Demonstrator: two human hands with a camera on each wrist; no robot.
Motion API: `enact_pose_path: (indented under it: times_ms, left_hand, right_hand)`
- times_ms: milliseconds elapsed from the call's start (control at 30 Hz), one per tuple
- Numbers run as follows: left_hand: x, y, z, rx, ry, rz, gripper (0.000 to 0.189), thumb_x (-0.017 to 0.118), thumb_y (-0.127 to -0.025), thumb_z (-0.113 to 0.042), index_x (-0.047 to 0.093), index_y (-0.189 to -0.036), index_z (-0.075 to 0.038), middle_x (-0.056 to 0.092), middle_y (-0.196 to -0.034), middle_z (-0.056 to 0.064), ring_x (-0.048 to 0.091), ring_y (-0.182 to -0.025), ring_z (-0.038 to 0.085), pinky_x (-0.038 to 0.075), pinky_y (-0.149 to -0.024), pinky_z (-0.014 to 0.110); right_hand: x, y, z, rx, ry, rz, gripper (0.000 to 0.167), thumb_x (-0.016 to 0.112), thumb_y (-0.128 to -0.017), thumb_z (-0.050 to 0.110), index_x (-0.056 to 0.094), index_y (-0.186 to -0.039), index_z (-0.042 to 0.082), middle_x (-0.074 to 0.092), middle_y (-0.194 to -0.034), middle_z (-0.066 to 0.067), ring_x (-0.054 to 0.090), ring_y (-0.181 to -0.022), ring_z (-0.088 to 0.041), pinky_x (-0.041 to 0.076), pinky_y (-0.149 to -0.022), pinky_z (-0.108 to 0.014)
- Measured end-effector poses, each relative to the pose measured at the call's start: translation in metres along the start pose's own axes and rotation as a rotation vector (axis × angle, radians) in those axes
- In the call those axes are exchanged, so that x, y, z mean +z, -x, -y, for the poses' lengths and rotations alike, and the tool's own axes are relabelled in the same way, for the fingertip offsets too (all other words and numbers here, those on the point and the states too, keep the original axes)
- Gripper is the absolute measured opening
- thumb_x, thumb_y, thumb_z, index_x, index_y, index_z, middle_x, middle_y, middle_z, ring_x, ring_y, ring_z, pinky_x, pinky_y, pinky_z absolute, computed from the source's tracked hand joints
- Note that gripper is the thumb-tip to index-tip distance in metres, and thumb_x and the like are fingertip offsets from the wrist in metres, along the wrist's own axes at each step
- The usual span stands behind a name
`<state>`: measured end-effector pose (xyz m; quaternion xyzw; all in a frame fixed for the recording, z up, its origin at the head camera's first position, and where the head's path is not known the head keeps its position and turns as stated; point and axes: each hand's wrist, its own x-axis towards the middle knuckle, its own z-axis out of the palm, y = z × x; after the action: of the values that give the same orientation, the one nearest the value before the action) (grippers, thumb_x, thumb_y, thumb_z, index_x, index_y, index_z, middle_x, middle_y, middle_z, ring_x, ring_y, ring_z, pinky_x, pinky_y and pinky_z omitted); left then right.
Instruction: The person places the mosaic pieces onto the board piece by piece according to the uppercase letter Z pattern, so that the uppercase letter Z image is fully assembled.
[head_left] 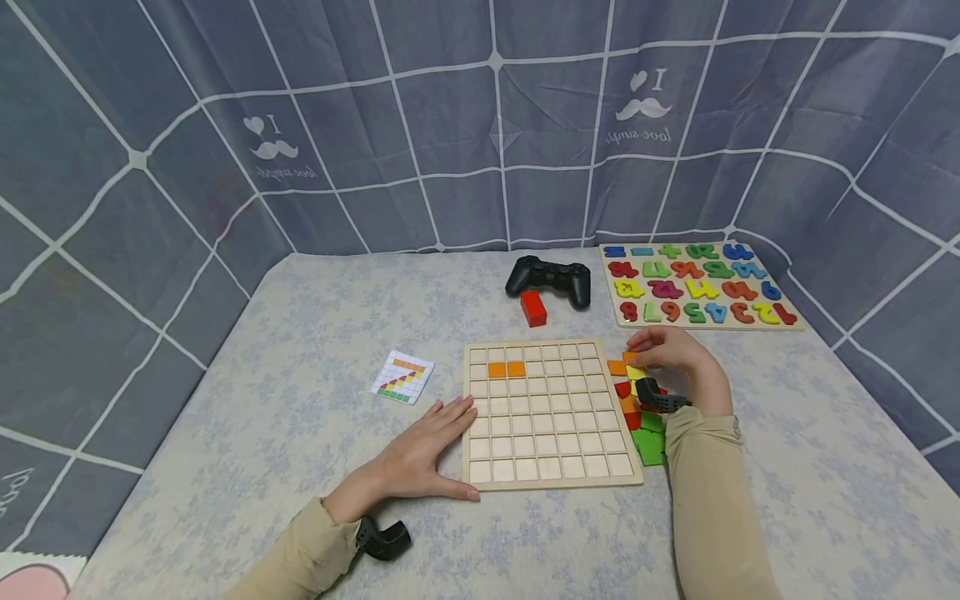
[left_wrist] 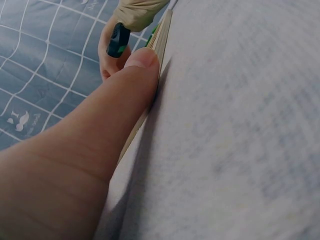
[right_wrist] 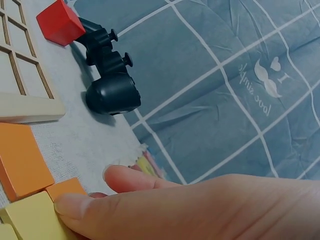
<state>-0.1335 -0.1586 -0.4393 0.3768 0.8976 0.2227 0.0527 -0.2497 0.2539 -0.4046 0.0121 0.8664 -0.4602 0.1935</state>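
Orange only on the board (head_left: pixel 543 425) — two orange tiles (head_left: pixel 497 369) side by side, second row from the top, second and third columns; all other cells bare. If the card (head_left: pixel 402 377) is the reference (orange bar, red/yellow diagonal, green bar), I'd call it early: rest of the orange plus all the red, yellow and green look left to do. Board lies flat on the cloth (head_left: pixel 300 350), pale wood, square cells, thin dividers; both tiles look seated. Left hand (head_left: pixel 431 446) is spread, grasping nothing, fingers and thumb at the board's left edge. Right hand (head_left: pixel 678 354) is at the pile (head_left: pixel 651 446) just off the right edge — looks to be pinching another orange tile (right_wrist: pixel 67 186), thumb against finger. Pile is mixed orange, yellow, red, green, packed close. Controller (head_left: pixel 551 273) and red block (head_left: pixel 534 308) sit beyond the board.
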Motion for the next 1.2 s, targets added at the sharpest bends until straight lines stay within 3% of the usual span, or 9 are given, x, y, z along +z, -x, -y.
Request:
enact_pose_path:
  times_ms: [233, 467, 633, 867, 1033, 1200]
  left_hand:
    - [0.001, 0.0, 0.001, 0.02, -0.005, -0.014, 0.109, 0.064, -0.072, -0.07, 0.026, -0.148, -0.001, 0.017, -0.155, 0.011, 0.013, -0.142, 0.022, 0.01, -0.117, 0.039]
    - [0.001, 0.0, 0.002, 0.043, -0.007, -0.032, 0.108, 0.064, -0.072, -0.07, 0.027, -0.147, 0.0, 0.019, -0.154, 0.013, 0.016, -0.142, 0.025, 0.012, -0.116, 0.042]
    - [0.0, 0.0, 0.001, 0.027, -0.006, -0.018, 0.109, 0.063, -0.072, -0.07, 0.026, -0.147, -0.001, 0.017, -0.155, 0.011, 0.014, -0.142, 0.023, 0.009, -0.117, 0.04]
    - [0.0, 0.0, 0.001, 0.009, -0.004, 0.0, 0.109, 0.063, -0.072, -0.07, 0.025, -0.148, -0.002, 0.015, -0.156, 0.009, 0.011, -0.142, 0.02, 0.007, -0.117, 0.037]
    - [0.001, 0.0, 0.001, 0.007, 0.001, 0.001, 0.109, 0.063, -0.072, -0.071, 0.024, -0.148, -0.003, 0.015, -0.156, 0.008, 0.01, -0.143, 0.019, 0.006, -0.117, 0.035]
    - [0.002, 0.0, 0.002, 0.006, 0.003, -0.002, 0.11, 0.063, -0.071, -0.072, 0.024, -0.148, -0.003, 0.014, -0.156, 0.008, 0.01, -0.143, 0.018, 0.005, -0.117, 0.033]
  right_hand:
    - [0.001, -0.002, 0.0, -0.014, 0.004, -0.01, 0.037, 0.071, -0.083, 0.009, 0.054, -0.112, -0.006, 0.059, -0.096, -0.01, 0.053, -0.078, -0.021, 0.05, -0.067, -0.026]
    - [0.0, -0.002, 0.0, -0.011, 0.021, -0.004, 0.035, 0.071, -0.083, 0.009, 0.055, -0.111, -0.005, 0.057, -0.094, -0.009, 0.05, -0.081, -0.023, 0.046, -0.067, -0.026]
    - [0.0, -0.001, 0.001, -0.018, 0.024, -0.005, 0.036, 0.07, -0.083, 0.008, 0.054, -0.113, -0.005, 0.056, -0.097, -0.01, 0.049, -0.085, -0.024, 0.046, -0.071, -0.027]
    - [-0.002, 0.008, 0.008, -0.032, -0.055, -0.014, 0.043, 0.073, -0.08, 0.008, 0.052, -0.115, -0.004, 0.052, -0.099, -0.014, 0.05, -0.088, -0.026, 0.048, -0.07, -0.029]
    - [0.0, 0.01, 0.023, -0.181, 0.084, -0.071, 0.037, 0.075, -0.081, 0.019, 0.061, -0.108, -0.002, 0.063, -0.096, -0.01, 0.055, -0.086, -0.025, 0.048, -0.075, -0.033]
    - [0.027, 0.0, 0.053, -0.294, 0.149, -0.017, 0.029, 0.075, -0.081, 0.023, 0.068, -0.1, 0.002, 0.068, -0.093, -0.006, 0.056, -0.084, -0.023, 0.048, -0.074, -0.033]
